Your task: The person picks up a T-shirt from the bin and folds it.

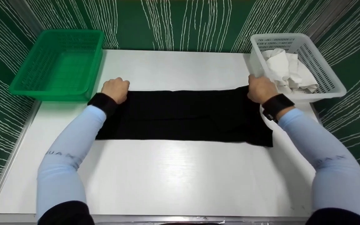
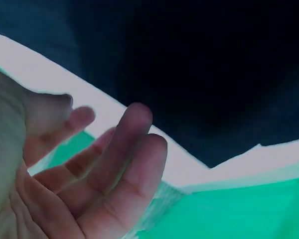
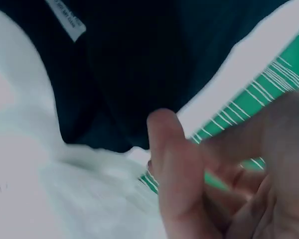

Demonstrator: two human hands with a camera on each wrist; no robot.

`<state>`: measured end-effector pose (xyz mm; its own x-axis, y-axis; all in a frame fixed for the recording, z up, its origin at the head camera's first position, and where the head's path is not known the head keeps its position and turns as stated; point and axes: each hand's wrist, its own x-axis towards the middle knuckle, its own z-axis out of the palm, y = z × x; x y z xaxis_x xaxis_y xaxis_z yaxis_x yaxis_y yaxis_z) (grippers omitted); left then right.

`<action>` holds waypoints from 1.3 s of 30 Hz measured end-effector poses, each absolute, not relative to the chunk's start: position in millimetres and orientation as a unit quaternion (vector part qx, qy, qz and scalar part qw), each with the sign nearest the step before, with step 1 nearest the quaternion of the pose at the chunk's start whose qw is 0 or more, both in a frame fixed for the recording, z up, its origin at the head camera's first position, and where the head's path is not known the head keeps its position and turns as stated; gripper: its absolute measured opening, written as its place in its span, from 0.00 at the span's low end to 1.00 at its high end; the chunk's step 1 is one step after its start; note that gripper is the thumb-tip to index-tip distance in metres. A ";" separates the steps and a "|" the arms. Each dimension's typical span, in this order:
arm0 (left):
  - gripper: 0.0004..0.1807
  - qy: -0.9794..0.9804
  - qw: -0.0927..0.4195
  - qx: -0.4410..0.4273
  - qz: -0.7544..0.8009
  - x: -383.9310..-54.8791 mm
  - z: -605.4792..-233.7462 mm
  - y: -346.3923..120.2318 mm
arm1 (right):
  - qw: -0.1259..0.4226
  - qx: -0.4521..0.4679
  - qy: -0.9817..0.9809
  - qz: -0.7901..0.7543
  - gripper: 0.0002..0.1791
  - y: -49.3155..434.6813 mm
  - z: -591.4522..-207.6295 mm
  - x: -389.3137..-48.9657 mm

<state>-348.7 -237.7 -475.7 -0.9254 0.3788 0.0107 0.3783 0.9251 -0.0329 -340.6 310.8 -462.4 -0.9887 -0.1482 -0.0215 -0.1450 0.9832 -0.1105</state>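
A black garment [image 1: 180,115] lies folded into a long, wide strip across the white table [image 1: 173,178]. My left hand [image 1: 116,90] is at its far left corner; in the left wrist view the fingers [image 2: 134,169] are loosely bent, with a gap to the thumb, close to the garment's edge. At the far right corner my right hand [image 1: 261,89] pinches the garment, and the fabric rises toward it. The right wrist view shows a fingertip [image 3: 164,122] over that corner, the corner itself hidden behind it. A white care label [image 3: 67,20] shows on the dark fabric.
A green plastic basket [image 1: 98,67] stands at the back left. At the back right, close beside my right hand, is a white basket [image 1: 331,78] with crumpled white cloth [image 1: 284,67] inside. Green walls with white lines [image 1: 130,25] enclose the table's back and sides.
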 end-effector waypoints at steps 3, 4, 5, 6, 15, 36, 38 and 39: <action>0.03 -0.985 -0.007 -0.174 0.019 -359.0 -483.7 -239.1 | 0.022 -0.058 0.997 -0.045 0.21 306.9 -476.2 -347.0; 0.04 -0.985 -0.014 -0.171 0.021 -361.3 -485.9 -239.6 | 0.022 -0.055 0.997 -0.041 0.21 306.7 -480.0 -347.4; 0.04 -0.985 -0.020 -0.168 0.022 -363.1 -487.8 -240.2 | 0.020 -0.055 0.998 -0.035 0.22 306.4 -482.8 -346.8; 0.04 -0.986 -0.025 -0.166 0.021 -364.4 -489.2 -240.9 | 0.013 -0.053 0.998 -0.030 0.22 306.6 -485.3 -345.7; 0.03 -0.990 0.045 -0.135 0.005 -369.0 -500.1 -245.7 | -0.147 -0.104 0.984 0.002 0.15 303.2 -493.2 -333.9; 0.05 -0.993 -0.025 -0.112 -0.014 -357.2 -498.2 -230.5 | 0.229 -0.035 0.946 -0.228 0.19 346.3 -479.9 -269.8; 0.05 -0.994 -0.026 -0.108 -0.011 -357.4 -497.5 -229.2 | 0.208 -0.040 0.947 -0.242 0.15 347.8 -481.3 -268.3; 0.05 -0.994 -0.024 -0.106 -0.011 -357.3 -497.2 -228.6 | 0.200 -0.040 0.947 -0.247 0.14 348.7 -480.7 -267.5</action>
